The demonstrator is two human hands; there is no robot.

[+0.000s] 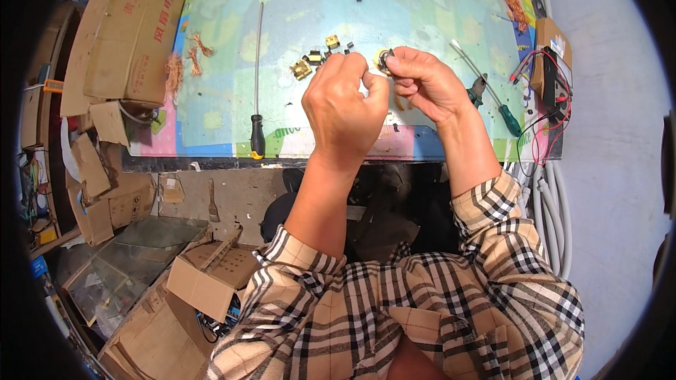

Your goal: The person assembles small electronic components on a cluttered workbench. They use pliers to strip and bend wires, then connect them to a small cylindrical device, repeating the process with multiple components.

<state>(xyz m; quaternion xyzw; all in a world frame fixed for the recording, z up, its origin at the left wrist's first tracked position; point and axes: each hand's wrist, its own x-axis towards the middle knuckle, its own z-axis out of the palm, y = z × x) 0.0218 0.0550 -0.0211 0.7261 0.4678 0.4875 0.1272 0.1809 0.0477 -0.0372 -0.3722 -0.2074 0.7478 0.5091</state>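
Above the middle of the covered table, my left hand (343,105) is closed with its back to me. Its curled fingers hide whatever may be inside them. Just right of it, my right hand (429,84) pinches a small round black-and-yellow part (384,61) between thumb and fingers. A small gap separates the two hands. Beyond my left hand lies a loose group of small yellow-and-black coil parts (302,69), with a yellow block (332,41) and dark bits among them.
A long screwdriver (258,134) lies at left, another green-handled screwdriver (508,119) at right. Bundles of copper wire (195,56) rest near the left edge, more copper wire (516,10) at far right. A black meter (556,88) with leads hangs by the right edge. Cardboard boxes (134,35) stand left.
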